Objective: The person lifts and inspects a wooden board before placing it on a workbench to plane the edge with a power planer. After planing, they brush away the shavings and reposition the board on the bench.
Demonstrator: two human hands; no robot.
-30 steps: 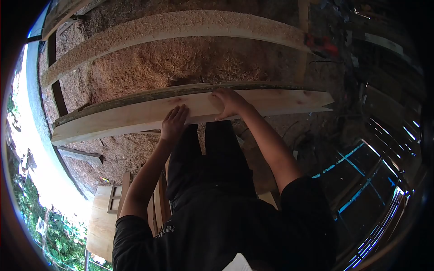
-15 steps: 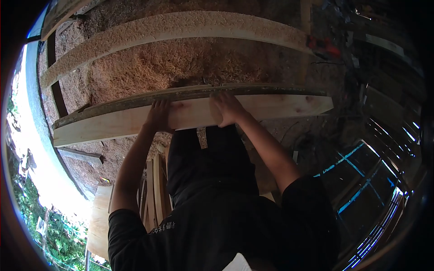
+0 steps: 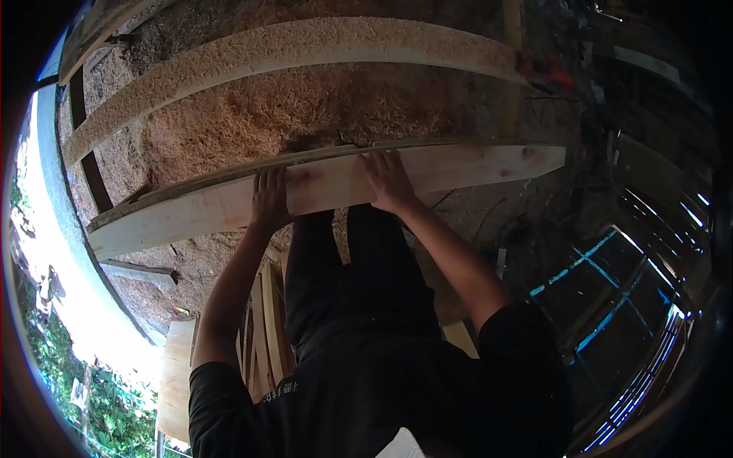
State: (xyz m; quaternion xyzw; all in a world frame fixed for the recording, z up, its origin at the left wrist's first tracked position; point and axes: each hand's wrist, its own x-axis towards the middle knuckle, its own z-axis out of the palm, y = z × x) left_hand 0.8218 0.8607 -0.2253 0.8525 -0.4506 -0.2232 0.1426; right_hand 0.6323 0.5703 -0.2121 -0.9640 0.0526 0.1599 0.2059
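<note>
A long pale wooden plank (image 3: pixel 450 167) spans the view in front of my legs, its broad smooth face turned up toward me. Its far long side shows a thin, rough, darker edge. My left hand (image 3: pixel 270 200) lies across the plank left of its middle, beside a reddish knot, with fingers over the far part and the palm at the near edge. My right hand (image 3: pixel 388 182) grips it just right of the middle in the same way. Both thumbs are mostly hidden.
Beyond lies a long beam (image 3: pixel 305 47) covered in wood shavings, with a red and black tool (image 3: pixel 547 73) by its right end. Shavings (image 3: pixel 252 114) cover the ground. Several boards (image 3: pixel 267 320) lean left of my legs, near a pale sheet (image 3: pixel 177 374).
The plank has tipped so its broad face shows wider and its rough far edge narrower. My right hand's fingers have shifted toward the far edge, and both hands remain on the plank.
</note>
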